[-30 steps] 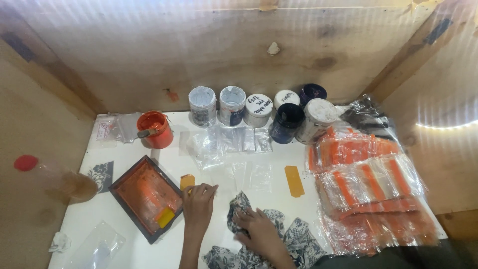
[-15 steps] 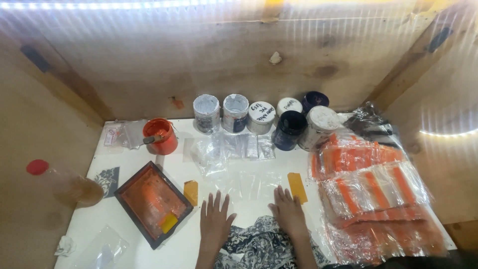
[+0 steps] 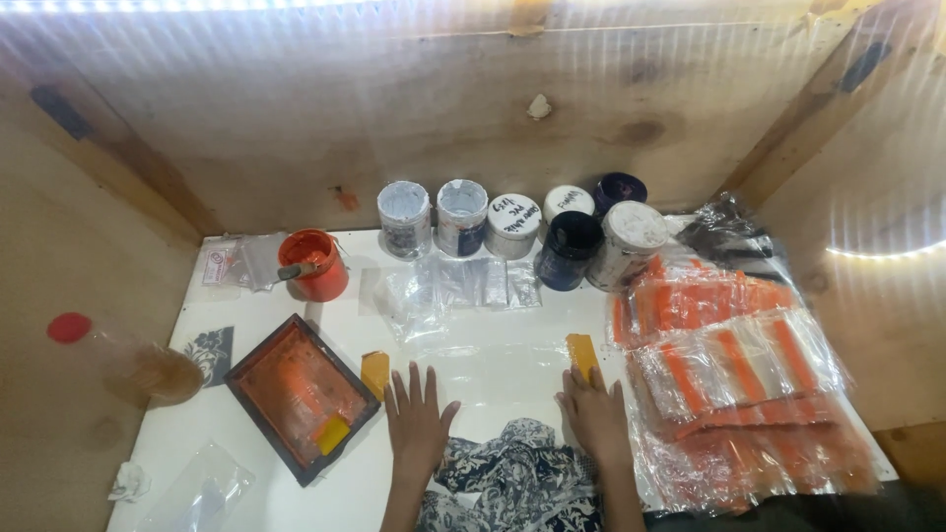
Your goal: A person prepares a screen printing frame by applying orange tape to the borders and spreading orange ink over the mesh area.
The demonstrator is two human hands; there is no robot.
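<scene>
My left hand lies flat on the white table, fingers spread, just right of a small orange card. My right hand rests palm down beside it, fingertips touching a yellow-orange card. A black-and-white patterned cloth lies bunched between the two wrists at the near edge. A clear plastic sheet covers the table in front of both hands. Neither hand holds anything.
A dark-framed printing screen with orange ink lies at left, an orange paint cup behind it. Several paint jars line the back wall. Stacked clear bags with orange contents fill the right. A red-capped bottle lies at far left.
Both hands came off the patterned cloth and moved forward, spreading flat on the table; my right hand now reaches the yellow-orange card. The view shifted slightly.
</scene>
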